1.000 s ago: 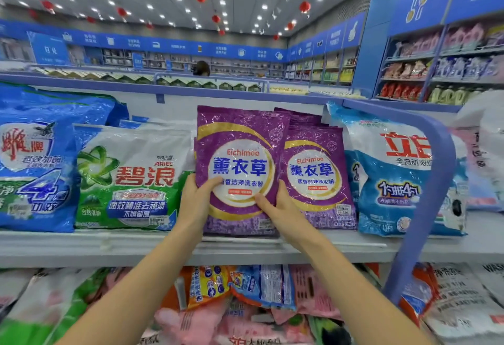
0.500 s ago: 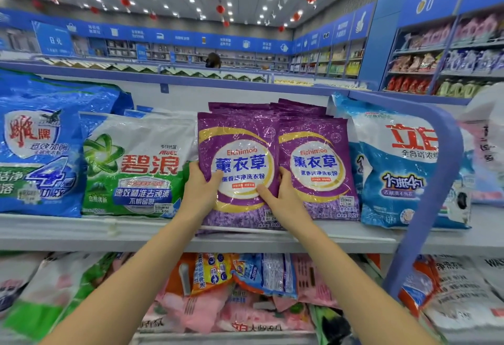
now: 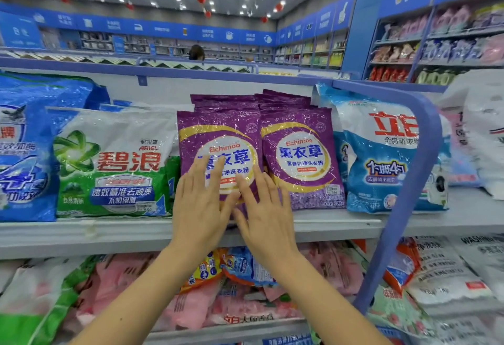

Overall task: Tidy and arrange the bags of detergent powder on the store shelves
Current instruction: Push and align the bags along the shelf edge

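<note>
Two stacks of purple lavender detergent bags stand side by side on the grey shelf point(image 3: 341, 226). The front left purple bag point(image 3: 218, 137) leans upright against the bags behind it. My left hand point(image 3: 201, 203) lies flat on its lower front with fingers straight. My right hand point(image 3: 263, 208) presses flat beside it on the same bag's lower right. The right purple bag point(image 3: 301, 159) stands untouched. A green-and-white Ariel bag point(image 3: 114, 162) sits to the left, a blue bag point(image 3: 24, 148) further left, and a blue-and-white bag point(image 3: 381, 159) to the right.
A curved blue shelf-end frame point(image 3: 414, 181) runs down at the right. The lower shelf holds jumbled pink bags point(image 3: 196, 306), white bags point(image 3: 450, 276) and small colourful packs point(image 3: 234, 265). More white bags point(image 3: 485, 132) lie at far right. A person's head point(image 3: 196, 52) shows beyond the shelf top.
The left purple bag went from held up at its bottom corners to standing back against its stack. Both hands let go of its edges and now lie flat on its front.
</note>
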Tool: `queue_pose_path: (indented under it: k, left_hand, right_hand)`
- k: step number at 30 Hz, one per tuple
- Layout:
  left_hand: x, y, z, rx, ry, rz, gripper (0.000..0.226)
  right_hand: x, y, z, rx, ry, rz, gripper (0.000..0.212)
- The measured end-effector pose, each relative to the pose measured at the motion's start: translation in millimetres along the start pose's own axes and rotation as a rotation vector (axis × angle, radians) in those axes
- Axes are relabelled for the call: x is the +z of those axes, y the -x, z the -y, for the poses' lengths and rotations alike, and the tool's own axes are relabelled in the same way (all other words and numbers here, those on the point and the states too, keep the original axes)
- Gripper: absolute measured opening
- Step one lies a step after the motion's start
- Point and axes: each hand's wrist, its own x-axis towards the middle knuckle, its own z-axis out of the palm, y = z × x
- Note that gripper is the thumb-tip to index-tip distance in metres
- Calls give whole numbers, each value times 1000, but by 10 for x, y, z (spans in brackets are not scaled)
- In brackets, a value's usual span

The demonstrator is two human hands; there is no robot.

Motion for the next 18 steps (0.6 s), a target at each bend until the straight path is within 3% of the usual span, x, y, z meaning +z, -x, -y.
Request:
queue_pose_path:
  k: [3,7,11,14,18]
  left_hand:
    - [63,-15,53,-16,-91,210,101]
    - [79,-63,89,19,-112,244,104]
    - [56,12,87,86,-17,95,76]
    - [-15,230,-57,195,191,-100,53]
    - [44,656,-351,341,412,-122,35]
  right_hand:
    - [93,20,-18,29,58,50,54]
    - [77,-2,-4,57,39,139,55]
    - [-126,63,-25,61,-144,169,58]
    - [-341,285,-107,85,-212,7,50]
    - [-466,852,-382,183,-215,-225,31]
